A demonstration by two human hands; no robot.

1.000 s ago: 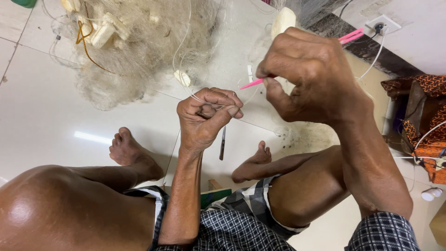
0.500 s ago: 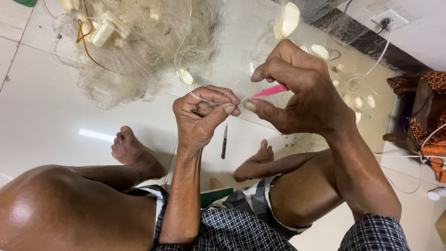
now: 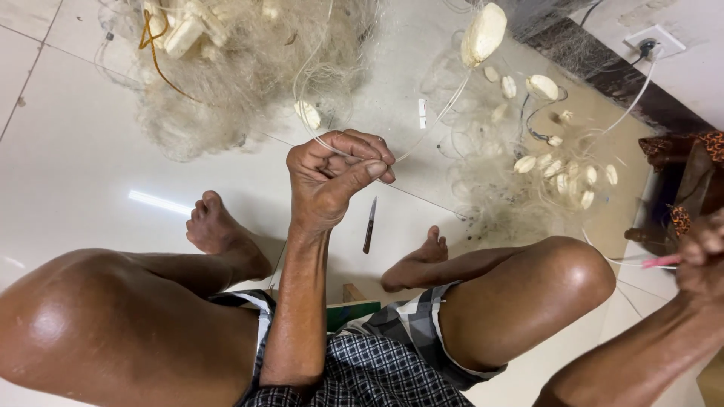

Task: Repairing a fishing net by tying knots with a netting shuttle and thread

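- Nearest to me, at six o'clock, sit my checked shorts (image 3: 377, 369), with my bare knees spread to either side and both feet flat on the pale tiled floor (image 3: 68, 151).
- A green-topped block (image 3: 353, 310) shows between my thighs, just past the hem of the shorts.
- My left hand (image 3: 335, 177) is raised at the middle of the view, clenched, thumb pressed against the fingertips, pinching a thin pale line (image 3: 422, 139).
- That line runs from the pinch toward one o'clock, up to a large pale oval float (image 3: 483, 34) near the top edge.
- My right hand (image 3: 701, 256) is far out at three o'clock, partly cut off by the edge; its fingers are closed on a pink needle (image 3: 661, 261), of which only a short end shows.
- Thin strands stretch from that hand back toward my right knee.
- On the floor between my feet, just beyond my left wrist, lies a small dark knife (image 3: 369, 224), pointing roughly toward twelve o'clock.
- Farther out, at two o'clock, a loose spread of fine net (image 3: 490, 181) lies on the floor with a cluster of small pale floats (image 3: 562, 177) among it.
- At eleven o'clock, farthest out, is a big heap of net (image 3: 226, 83) with pale floats and an orange cord (image 3: 154, 64) tangled in its top.
- At the far one o'clock corner, a wall socket (image 3: 654, 41) has a white cable running down from it.
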